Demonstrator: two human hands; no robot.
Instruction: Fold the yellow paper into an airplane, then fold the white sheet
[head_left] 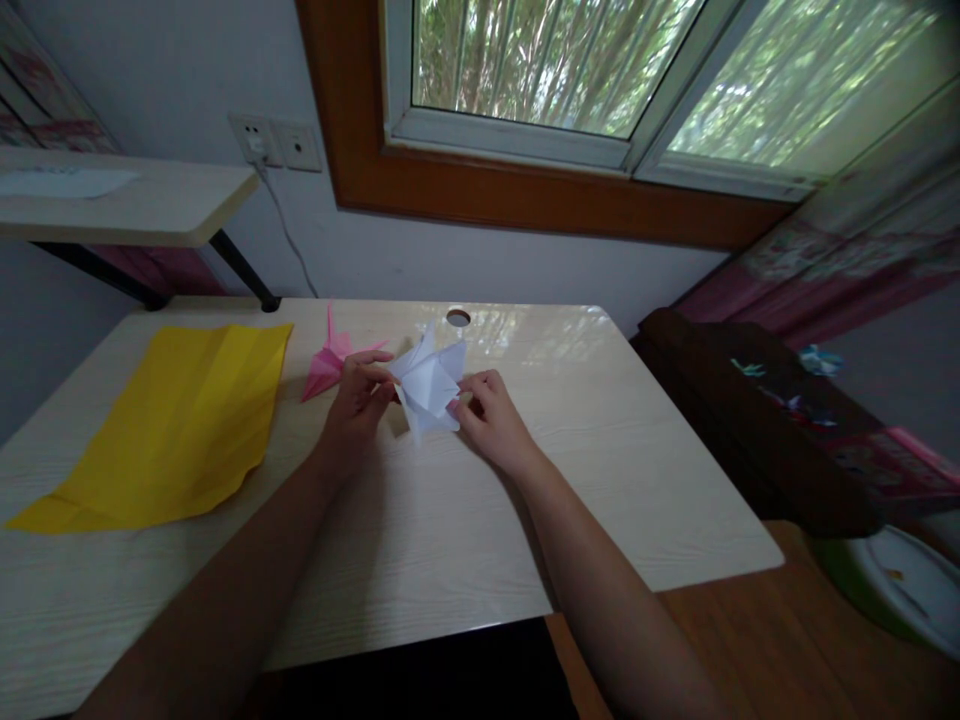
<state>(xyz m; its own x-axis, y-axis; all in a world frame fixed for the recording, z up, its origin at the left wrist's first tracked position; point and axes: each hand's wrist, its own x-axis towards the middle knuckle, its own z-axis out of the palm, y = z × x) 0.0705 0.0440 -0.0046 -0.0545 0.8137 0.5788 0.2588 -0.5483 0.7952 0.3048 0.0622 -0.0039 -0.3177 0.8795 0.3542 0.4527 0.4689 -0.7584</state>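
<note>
We work at a pale wooden desk (420, 540) under a window. To our left lies a large yellow sheet (176, 425), creased but otherwise flat and unshaped. Beside our left hand (358, 402) rests a pink folded crane (330, 365), which looks finished. At mid-desk we hold the white paper piece (429, 385), folded into several flaps and points, partway shaped by our judgement. The left hand pinches its left edge; our right hand (491, 418) pinches a lower-right flap.
</note>
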